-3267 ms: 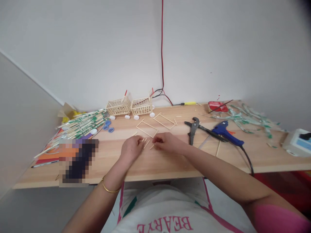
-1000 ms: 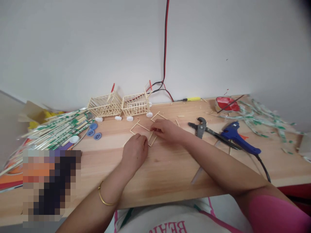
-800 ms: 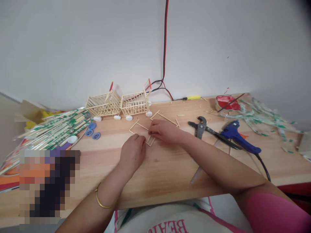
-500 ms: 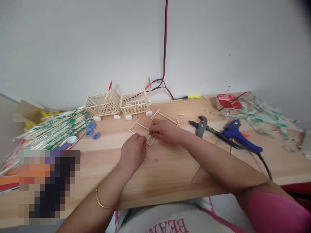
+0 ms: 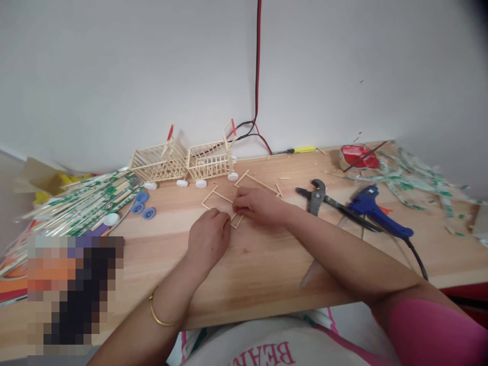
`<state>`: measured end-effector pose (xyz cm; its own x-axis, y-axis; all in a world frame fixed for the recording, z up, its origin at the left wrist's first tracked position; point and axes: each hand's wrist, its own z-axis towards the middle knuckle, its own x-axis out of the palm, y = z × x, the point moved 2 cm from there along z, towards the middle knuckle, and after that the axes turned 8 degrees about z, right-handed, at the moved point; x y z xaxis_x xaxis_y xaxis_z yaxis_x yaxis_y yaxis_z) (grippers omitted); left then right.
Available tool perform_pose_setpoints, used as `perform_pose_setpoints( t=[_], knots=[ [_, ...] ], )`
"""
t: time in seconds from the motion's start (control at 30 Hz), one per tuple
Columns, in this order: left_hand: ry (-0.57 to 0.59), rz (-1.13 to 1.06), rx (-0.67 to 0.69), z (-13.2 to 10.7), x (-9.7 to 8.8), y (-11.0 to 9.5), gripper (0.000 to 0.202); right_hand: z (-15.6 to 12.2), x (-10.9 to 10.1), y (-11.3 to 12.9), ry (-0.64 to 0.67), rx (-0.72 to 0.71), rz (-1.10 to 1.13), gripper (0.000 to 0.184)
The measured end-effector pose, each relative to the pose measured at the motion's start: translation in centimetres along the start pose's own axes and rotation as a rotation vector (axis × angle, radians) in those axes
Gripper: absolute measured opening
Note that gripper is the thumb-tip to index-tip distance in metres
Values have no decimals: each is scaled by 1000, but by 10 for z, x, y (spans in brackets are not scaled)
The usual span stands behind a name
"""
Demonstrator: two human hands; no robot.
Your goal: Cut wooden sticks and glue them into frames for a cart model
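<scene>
Left hand (image 5: pixel 209 233) and right hand (image 5: pixel 254 205) rest close but apart mid-picture at a stick rectangle (image 5: pixel 223 197), their grip unclear. Two stick carts (image 5: pixel 160 172) stand upper left.

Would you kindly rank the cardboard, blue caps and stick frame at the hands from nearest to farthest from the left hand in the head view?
1. Stick frame, beside the left hand.
2. Blue caps, left of the hand.
3. Cardboard, farther left.
</scene>
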<state>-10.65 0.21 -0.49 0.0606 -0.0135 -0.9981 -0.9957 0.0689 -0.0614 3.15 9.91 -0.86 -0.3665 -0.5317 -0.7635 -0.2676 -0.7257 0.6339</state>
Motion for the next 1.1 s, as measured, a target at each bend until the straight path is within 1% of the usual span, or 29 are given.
perform_pose_setpoints(
  t=[0.23,0.43,0.73,1.1],
  knots=[
    [-7,-4,-14,1,1,0,22,2,1,-5,-12,9,10,13],
    [-8,-19,-17,1,1,0,23,2,-5,-8,-71,34,6,14],
    [0,-39,-17,1,3,2,23,2,-2,-4,-2,22,-2,13],
    [-16,-39,9,2,3,2,22,0,0,-2,-15,24,-31,16]
  ],
)
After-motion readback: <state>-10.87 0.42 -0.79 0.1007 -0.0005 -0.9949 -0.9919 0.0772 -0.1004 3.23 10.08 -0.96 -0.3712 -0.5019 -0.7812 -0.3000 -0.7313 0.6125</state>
